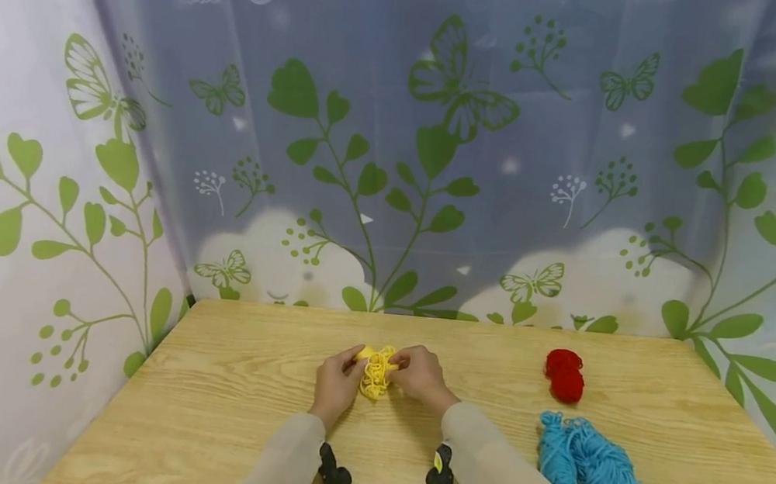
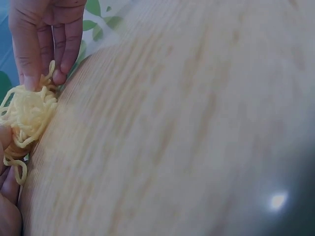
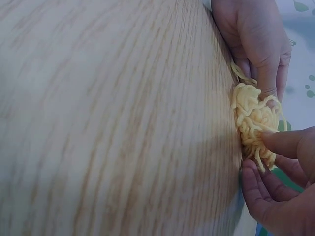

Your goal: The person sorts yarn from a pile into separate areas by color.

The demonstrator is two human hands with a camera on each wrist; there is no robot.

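A left hand (image 1: 336, 387) and right hand (image 1: 421, 374) pinch tangled yellow yarn (image 1: 376, 373) between nearly closed fingers (image 3: 283, 143), over a tabletop (image 1: 226, 390) with red yarn (image 1: 565, 377) and blue yarn (image 1: 606, 467).

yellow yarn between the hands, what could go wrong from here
Loose loops crowd together in the yellow yarn, so pulling with the left hand and right hand might tighten a knot. Some loops stick out and could slip free. The right sleeve looks close to the blue yarn in the head view, so it may catch strands.
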